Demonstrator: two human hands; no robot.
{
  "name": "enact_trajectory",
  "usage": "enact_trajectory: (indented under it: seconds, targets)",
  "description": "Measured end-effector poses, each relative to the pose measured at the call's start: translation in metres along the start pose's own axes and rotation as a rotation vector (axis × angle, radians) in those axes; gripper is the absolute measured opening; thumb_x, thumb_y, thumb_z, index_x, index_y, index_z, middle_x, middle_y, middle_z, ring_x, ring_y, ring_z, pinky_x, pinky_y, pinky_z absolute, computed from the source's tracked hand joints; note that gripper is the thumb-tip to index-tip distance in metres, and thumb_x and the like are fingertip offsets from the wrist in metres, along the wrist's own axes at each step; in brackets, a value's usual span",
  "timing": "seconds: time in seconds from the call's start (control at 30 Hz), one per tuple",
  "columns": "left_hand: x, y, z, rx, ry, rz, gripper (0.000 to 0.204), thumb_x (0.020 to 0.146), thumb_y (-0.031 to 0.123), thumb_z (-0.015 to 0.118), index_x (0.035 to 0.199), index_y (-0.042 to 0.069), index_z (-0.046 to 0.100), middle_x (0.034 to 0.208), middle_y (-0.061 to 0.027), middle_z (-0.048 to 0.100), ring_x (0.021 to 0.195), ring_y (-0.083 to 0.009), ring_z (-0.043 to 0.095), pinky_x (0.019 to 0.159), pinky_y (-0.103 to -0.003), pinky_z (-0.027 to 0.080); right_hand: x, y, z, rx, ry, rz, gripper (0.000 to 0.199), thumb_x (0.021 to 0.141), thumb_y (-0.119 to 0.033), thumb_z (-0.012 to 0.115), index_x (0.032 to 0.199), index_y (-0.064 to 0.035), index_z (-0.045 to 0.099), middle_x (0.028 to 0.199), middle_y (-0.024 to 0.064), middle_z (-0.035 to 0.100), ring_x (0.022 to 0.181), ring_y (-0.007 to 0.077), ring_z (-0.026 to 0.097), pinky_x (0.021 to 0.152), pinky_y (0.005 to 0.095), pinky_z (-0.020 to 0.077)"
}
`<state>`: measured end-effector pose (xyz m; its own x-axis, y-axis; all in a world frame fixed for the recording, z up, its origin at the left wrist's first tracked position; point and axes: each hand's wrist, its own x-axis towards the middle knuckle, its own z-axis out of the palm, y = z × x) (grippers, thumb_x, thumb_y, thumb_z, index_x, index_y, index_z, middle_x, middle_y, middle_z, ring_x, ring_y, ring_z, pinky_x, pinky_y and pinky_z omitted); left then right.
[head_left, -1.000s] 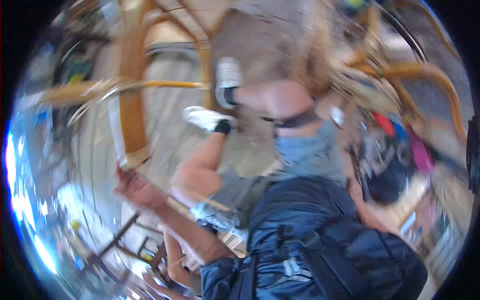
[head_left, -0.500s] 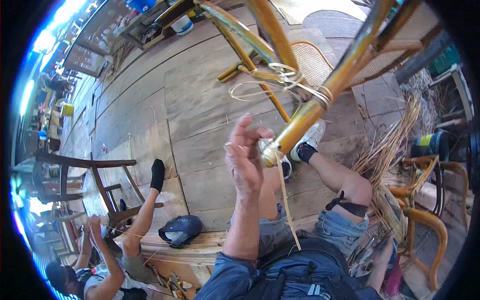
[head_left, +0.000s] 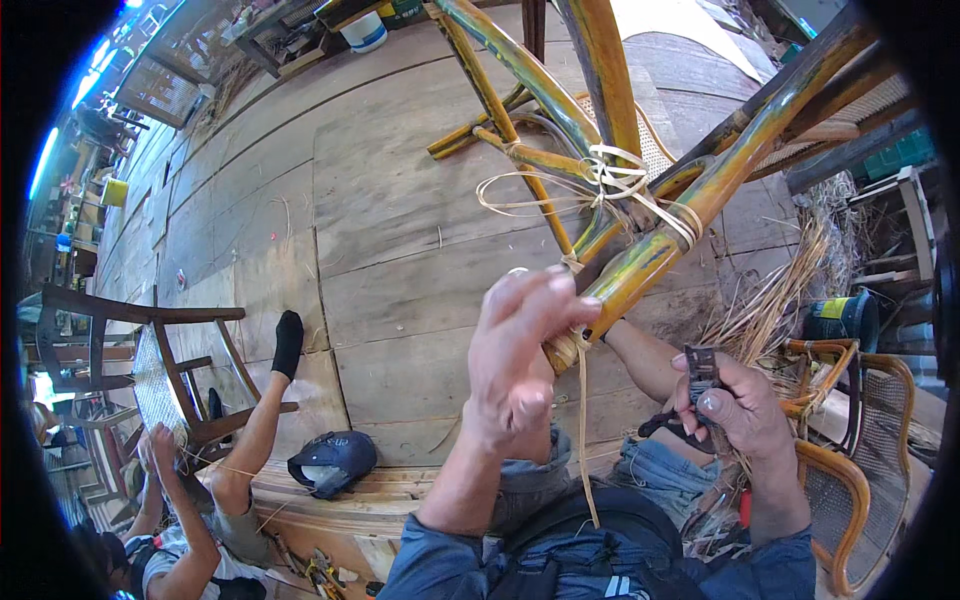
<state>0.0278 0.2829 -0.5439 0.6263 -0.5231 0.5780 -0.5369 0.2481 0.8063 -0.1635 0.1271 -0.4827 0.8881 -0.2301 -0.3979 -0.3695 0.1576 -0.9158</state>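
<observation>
A rattan chair frame [head_left: 655,265], yellow-brown with dark mottling, slants across from the upper right, one pole end pointing toward me. Pale cane strip [head_left: 567,349] is wound round that end, and its loose tail [head_left: 585,440] hangs toward my lap. My left hand [head_left: 510,360] is beside the wrapped end, fingers apart and slightly curled, holding nothing; I cannot tell whether they touch the pole. My right hand [head_left: 745,405] grips a small dark tool [head_left: 704,370] above my knee, its kind unclear. Farther up, a looped bundle of cane [head_left: 618,180] is tied round the frame's joint.
Loose cane strands [head_left: 770,300] are heaped at the right, near a dark bucket [head_left: 842,320] and another rattan chair [head_left: 845,480]. At lower left, another person's hands [head_left: 160,450] work at a dark wooden chair [head_left: 190,400]. A dark cap [head_left: 332,463] lies on planks.
My right hand has risen from low at the right, now showing the dark tool in its grip. My left hand has shifted slightly right and down. The frame sits a little lower and farther right in view.
</observation>
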Motion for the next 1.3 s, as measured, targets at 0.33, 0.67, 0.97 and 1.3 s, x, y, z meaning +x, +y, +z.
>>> enact_trajectory:
  seconds: [0.33, 0.67, 0.97, 1.3]
  targets:
    - [-0.019, 0.016, -0.027, 0.112, 0.047, 0.052, 0.064, 0.086, 0.061, 0.035, 0.1, 0.005, 0.062, 0.09, -0.0078, 0.065, 0.104, -0.03, 0.052, 0.095, -0.044, 0.031, 0.009, -0.022, 0.004, -0.257, 0.26, -0.118, 0.044, 0.081, -0.016, 0.063, 0.118, 0.002, 0.048, 0.09, 0.0056, 0.06, 0.077, 0.0132, 0.058, 0.072, 0.0269, 0.0481]
    - [-0.101, 0.063, 0.018, -0.071, -0.25, -0.694, 0.013, 0.083, 0.015, 0.058, 0.076, 0.004, 0.057, 0.064, -0.0096, 0.052, 0.056, -0.0259, 0.051, 0.053, -0.036, 0.04, 0.039, -0.043, 0.047, -0.783, 0.015, -0.142, 0.027, 0.085, -0.015, 0.056, 0.105, 0.0011, 0.048, 0.084, 0.0229, 0.056, 0.081, 0.0393, 0.058, 0.065, 0.0428, 0.0461]
    - [-0.058, 0.075, 0.007, -0.322, -0.174, -0.381, 0.019, 0.088, 0.014, 0.05, 0.073, 0.003, 0.054, 0.06, -0.0069, 0.048, 0.055, -0.0239, 0.049, 0.056, -0.034, 0.038, 0.044, -0.036, 0.059, -0.855, 0.032, -0.201, 0.032, 0.086, -0.021, 0.055, 0.108, 0.0003, 0.048, 0.084, 0.0193, 0.058, 0.078, 0.0357, 0.06, 0.064, 0.0391, 0.0478]
    - [-0.045, 0.078, -0.009, -0.588, -0.145, -0.537, 0.027, 0.09, 0.016, 0.044, 0.07, 0.001, 0.05, 0.061, -0.0055, 0.049, 0.054, -0.0167, 0.047, 0.054, -0.03, 0.038, 0.038, -0.033, 0.069, -1.031, 0.1, -0.156, 0.026, 0.082, -0.018, 0.059, 0.1, -0.0033, 0.048, 0.073, 0.0142, 0.052, 0.069, 0.0314, 0.057, 0.058, 0.0395, 0.0451]
